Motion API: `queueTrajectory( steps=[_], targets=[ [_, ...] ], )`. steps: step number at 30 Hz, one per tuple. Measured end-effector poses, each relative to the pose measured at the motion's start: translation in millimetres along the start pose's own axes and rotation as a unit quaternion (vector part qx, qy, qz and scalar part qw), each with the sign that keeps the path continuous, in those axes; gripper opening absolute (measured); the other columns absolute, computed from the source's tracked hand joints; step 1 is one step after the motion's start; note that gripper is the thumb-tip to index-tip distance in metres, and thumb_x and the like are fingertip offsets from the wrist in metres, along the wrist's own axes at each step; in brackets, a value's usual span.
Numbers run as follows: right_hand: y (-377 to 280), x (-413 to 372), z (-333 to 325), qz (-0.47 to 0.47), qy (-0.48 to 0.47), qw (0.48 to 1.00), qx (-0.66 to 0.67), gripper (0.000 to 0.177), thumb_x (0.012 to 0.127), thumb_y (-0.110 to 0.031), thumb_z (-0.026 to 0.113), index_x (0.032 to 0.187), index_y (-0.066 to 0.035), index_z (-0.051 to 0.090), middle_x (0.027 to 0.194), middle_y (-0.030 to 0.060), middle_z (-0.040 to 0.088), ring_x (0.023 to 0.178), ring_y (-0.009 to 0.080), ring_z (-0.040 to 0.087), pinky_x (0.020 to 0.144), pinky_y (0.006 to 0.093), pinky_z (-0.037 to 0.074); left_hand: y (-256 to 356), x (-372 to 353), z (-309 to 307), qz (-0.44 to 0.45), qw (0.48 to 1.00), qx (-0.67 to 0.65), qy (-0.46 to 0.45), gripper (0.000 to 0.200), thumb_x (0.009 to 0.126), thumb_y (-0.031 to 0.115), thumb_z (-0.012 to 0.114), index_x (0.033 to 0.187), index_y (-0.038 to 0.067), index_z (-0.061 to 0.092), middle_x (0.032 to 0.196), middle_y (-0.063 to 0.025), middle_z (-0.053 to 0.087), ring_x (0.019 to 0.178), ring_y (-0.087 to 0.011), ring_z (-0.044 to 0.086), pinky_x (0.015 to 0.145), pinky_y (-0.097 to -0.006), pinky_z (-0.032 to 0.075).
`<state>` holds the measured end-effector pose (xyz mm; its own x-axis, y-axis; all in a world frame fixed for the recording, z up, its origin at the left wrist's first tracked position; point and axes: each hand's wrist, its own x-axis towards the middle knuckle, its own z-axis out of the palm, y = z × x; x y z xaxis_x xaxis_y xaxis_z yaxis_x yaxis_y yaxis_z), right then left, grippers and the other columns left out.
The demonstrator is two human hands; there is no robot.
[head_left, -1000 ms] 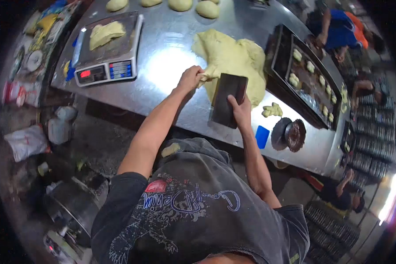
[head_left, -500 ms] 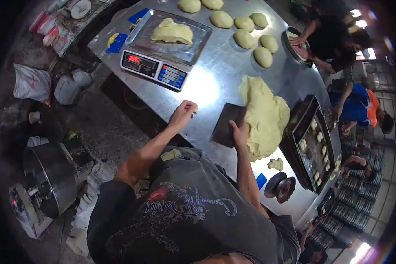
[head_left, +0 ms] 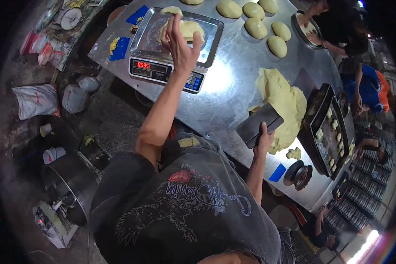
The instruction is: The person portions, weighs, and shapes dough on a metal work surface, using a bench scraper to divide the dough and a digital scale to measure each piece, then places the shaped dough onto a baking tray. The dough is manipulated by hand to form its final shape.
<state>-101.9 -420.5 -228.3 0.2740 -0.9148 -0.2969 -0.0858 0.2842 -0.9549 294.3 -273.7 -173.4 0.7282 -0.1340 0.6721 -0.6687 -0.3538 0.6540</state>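
Observation:
My left hand (head_left: pixel 182 49) is over the steel tray (head_left: pixel 214 43) of the digital scale (head_left: pixel 148 69), fingers apart, close above a flattened lump of pale dough (head_left: pixel 190 31). Its fingers partly cover that lump. A smaller dough piece (head_left: pixel 171 9) shows just beyond the fingertips. The red display reads 0.595. My right hand (head_left: pixel 264 140) grips a dark flat scraper (head_left: pixel 258 125), whose far edge overlaps the near-left side of a large dough mass (head_left: pixel 286 108) on the metal table (head_left: pixel 224 112).
Several round dough balls (head_left: pixel 256 28) sit at the table's far side. On the right is a dark baking tray (head_left: pixel 314 127) with small dough pieces. A blue scraper (head_left: pixel 277 172) lies near a dark bowl (head_left: pixel 302 177). Co-workers (head_left: pixel 368 88) stand along the right.
My left hand has moved up and over the scale tray, and its fingers have spread. My right hand has raised and turned the scraper against the large dough. The view has shifted.

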Motion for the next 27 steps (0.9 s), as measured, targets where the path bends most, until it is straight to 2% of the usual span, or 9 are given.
queueTrajectory(
  steps=[4,5,8,10,12,16,21,24,27],
  targets=[
    [-2.0,-6.9,-19.8,0.009,0.016,1.000,0.014,0.045,0.093,-0.011,0.073,0.133,0.001,0.055,0.118,0.0105,0.067,0.102,0.0222,0.066,0.091,0.0356,0.053,-40.3,-41.3,21.6,-0.052,0.950,0.228,-0.207,0.075,0.095,0.036,0.061,0.157,0.008,0.030,0.143,-0.0128,0.055,0.140,-0.0457,0.033,0.113,-0.0690,0.009],
    [-3.0,-8.2,-26.5,0.012,0.023,0.999,0.020,0.044,0.094,-0.011,0.073,0.132,0.001,0.055,0.118,0.0103,0.067,0.102,0.0220,0.066,0.091,0.0356,0.053,-33.4,-40.4,15.1,-0.029,0.957,0.220,-0.186,0.071,0.094,0.036,0.063,0.154,0.010,0.035,0.130,-0.0095,0.065,0.142,-0.0416,0.033,0.111,-0.0728,0.005],
    [-3.4,-15.5,-49.8,-0.016,0.049,0.998,0.019,0.042,0.093,-0.012,0.073,0.130,0.001,0.057,0.116,0.0101,0.067,0.102,0.0219,0.066,0.091,0.0356,0.053,11.4,-52.0,-17.4,-0.116,0.974,0.103,-0.165,0.061,0.094,0.036,0.064,0.147,0.011,0.045,0.117,-0.0088,0.070,0.135,-0.0374,0.044,0.112,-0.0703,0.010],
    [-4.2,-18.8,-65.8,0.014,0.057,0.998,0.028,0.046,0.094,-0.013,0.073,0.133,0.002,0.054,0.118,0.0109,0.066,0.104,0.0224,0.065,0.092,0.0356,0.052,29.2,-76.8,-24.8,-0.128,0.975,0.033,-0.176,0.038,0.097,0.025,0.062,0.132,0.010,0.059,0.105,-0.0090,0.071,0.107,-0.0290,0.065,0.105,-0.0517,0.039],
    [-3.7,-14.5,-87.6,0.025,0.053,0.998,0.002,0.053,0.095,-0.013,0.071,0.140,0.002,0.049,0.125,0.0126,0.063,0.108,0.0238,0.063,0.094,0.0356,0.051,59.0,-115.6,-23.5,-0.211,0.942,-0.118,-0.232,0.031,0.097,0.018,0.062,0.126,0.006,0.063,0.103,-0.0118,0.071,0.098,-0.0262,0.069,0.092,-0.0406,0.051],
    [-22.7,23.1,-103.9,-0.038,-0.029,0.999,-0.009,0.047,0.095,-0.021,0.073,0.132,0.002,0.056,0.122,0.0140,0.064,0.109,0.0234,0.061,0.096,0.0365,0.049,141.4,-179.4,-28.3,-0.161,0.886,-0.202,-0.385,0.027,0.102,0.021,0.059,0.121,0.006,0.068,0.113,-0.0131,0.072,0.101,-0.0262,0.069,0.091,-0.0378,0.052],
    [-29.2,121.2,-127.1,-0.166,0.077,0.951,-0.249,0.065,0.093,-0.022,0.072,0.144,0.003,0.040,0.110,0.0108,0.059,0.096,0.0197,0.058,0.086,0.0335,0.048,191.7,-203.4,-52.2,-0.060,0.833,-0.262,-0.484,0.024,0.100,0.020,0.061,0.117,0.005,0.069,0.108,-0.0130,0.072,0.099,-0.0285,0.069,0.088,-0.0389,0.052],
    [-49.9,134.3,-109.5,-0.184,0.022,0.949,-0.255,0.040,0.096,-0.020,0.068,0.128,0.002,0.058,0.103,0.0075,0.063,0.089,0.0149,0.058,0.078,0.0281,0.048,184.3,-196.5,-68.0,-0.063,0.844,-0.250,-0.470,0.023,0.101,0.022,0.061,0.115,0.005,0.069,0.108,-0.0130,0.071,0.100,-0.0285,0.069,0.088,-0.0380,0.053],
    [-49.6,101.7,-49.8,-0.079,-0.094,0.981,-0.148,0.024,0.098,-0.019,0.066,0.116,-0.002,0.067,0.095,0.0031,0.067,0.077,0.0103,0.056,0.073,0.0254,0.047,150.5,-192.8,-83.7,-0.103,0.882,-0.219,-0.405,0.023,0.101,0.021,0.061,0.115,0.005,0.069,0.110,-0.0130,0.071,0.103,-0.0277,0.068,0.089,-0.0374,0.052]
  ],
)
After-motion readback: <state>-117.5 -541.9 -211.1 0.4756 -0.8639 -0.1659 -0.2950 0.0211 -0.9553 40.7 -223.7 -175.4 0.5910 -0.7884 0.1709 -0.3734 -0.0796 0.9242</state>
